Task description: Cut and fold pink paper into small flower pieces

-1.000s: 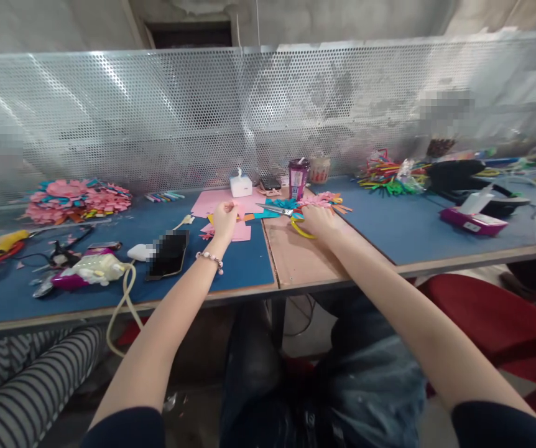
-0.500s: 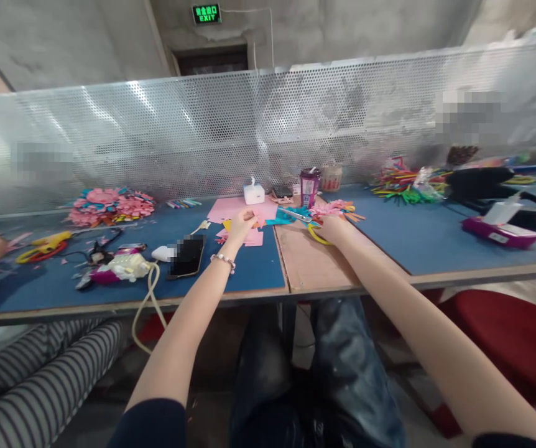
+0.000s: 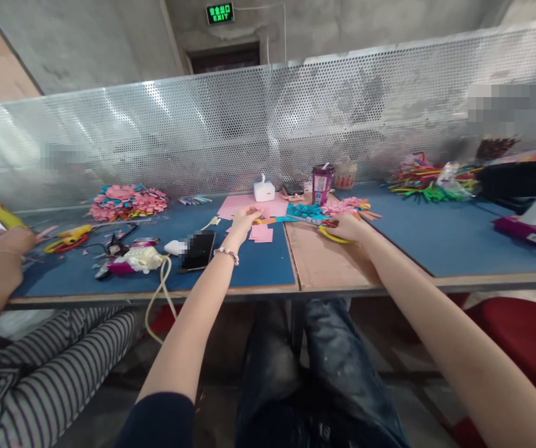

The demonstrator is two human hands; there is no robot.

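My left hand (image 3: 245,223) is closed in a pinch on a small orange paper strip (image 3: 266,221). The fingers of my right hand (image 3: 346,226) wrap the yellow handles of a pair of scissors (image 3: 324,233), whose blades point left toward that strip. Whether the blades touch the paper cannot be made out. Small pink paper squares (image 3: 261,233) lie just below my left hand, and larger pink sheets (image 3: 231,205) are behind it. Bunched blue paper (image 3: 306,212) and pink paper pieces (image 3: 349,206) rest behind the scissors.
A white tissue box (image 3: 264,192) and a purple cup (image 3: 323,185) stand near the perforated metal screen (image 3: 212,137). To the left are a dark phone (image 3: 199,250), cables and a pink paper pile (image 3: 128,202). A co-worker's hands (image 3: 9,249) hold a yellow-cased phone at far left.
My view has turned a little left, so the table contents sit farther right. The scissors lie flatter, their blades nearer the orange strip. The co-worker's phone has come into fuller view.
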